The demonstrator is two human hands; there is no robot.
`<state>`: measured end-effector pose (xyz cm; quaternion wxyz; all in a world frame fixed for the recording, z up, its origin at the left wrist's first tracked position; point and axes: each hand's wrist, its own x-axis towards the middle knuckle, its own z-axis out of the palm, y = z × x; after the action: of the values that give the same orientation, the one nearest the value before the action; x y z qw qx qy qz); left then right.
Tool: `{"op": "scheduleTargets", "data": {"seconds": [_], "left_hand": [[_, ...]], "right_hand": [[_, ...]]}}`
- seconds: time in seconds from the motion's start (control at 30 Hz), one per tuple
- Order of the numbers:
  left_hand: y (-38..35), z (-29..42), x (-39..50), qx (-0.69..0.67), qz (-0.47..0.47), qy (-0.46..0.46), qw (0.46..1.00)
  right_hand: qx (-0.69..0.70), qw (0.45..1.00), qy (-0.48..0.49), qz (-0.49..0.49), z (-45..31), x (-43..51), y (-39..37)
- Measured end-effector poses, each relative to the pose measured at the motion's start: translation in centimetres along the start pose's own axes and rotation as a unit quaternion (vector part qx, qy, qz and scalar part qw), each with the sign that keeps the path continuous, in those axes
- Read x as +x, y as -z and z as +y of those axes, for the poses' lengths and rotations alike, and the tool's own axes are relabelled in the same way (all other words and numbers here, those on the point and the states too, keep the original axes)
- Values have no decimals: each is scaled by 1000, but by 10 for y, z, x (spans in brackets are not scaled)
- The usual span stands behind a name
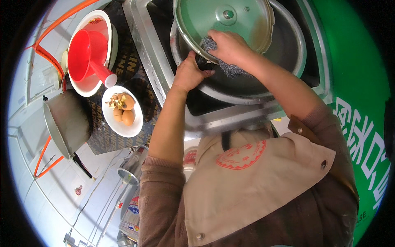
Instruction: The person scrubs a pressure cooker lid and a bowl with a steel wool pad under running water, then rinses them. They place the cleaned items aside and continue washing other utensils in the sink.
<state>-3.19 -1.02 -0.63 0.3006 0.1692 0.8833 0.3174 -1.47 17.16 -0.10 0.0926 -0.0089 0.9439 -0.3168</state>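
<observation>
A large round metal lid [236,29], greenish in the light, with a small central valve, is held tilted over a wide metal basin [213,88] in a steel-rimmed sink. My left hand [193,72] grips the lid's black side handle [204,64] at its near edge. In my right hand [230,48] is a grey scrubbing cloth [231,70], pressed on the lid's rim beside the handle; part of it hangs down over the basin. The far edge of the lid lies outside the picture.
Left of the steel sink edge [151,64], a red plastic dipper [83,58] rests in a white enamel basin [113,46]. Nearer stands a white bowl [135,129] with eggs and ginger-like pieces. A metal pan [69,123] and an orange hose [68,14] are at far left.
</observation>
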Motion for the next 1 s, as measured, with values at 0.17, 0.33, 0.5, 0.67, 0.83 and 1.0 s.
{"op": "scheduleTargets", "data": {"seconds": [0.17,0.33,0.5,0.67,0.83,1.0], "left_hand": [[-2,-3,1,-11,-2,1,1000],[-3,-5,3,2,15,-32,999],[-4,-8,5,-11,-11,0,1000],[-5,-10,7,-38,-7,1,999],[-5,-11,7,-66,-39,47,996],[-6,-9,4,-33,-6,3,999]], "right_hand": [[-67,995,-23,-71,0,1,7],[31,998,46,15,11,0,-8],[-19,998,35,-52,31,2,-15],[-166,964,-56,-200,52,-4,14],[64,995,49,-60,27,2,-1],[42,999,22,-13,15,2,-2]]}}
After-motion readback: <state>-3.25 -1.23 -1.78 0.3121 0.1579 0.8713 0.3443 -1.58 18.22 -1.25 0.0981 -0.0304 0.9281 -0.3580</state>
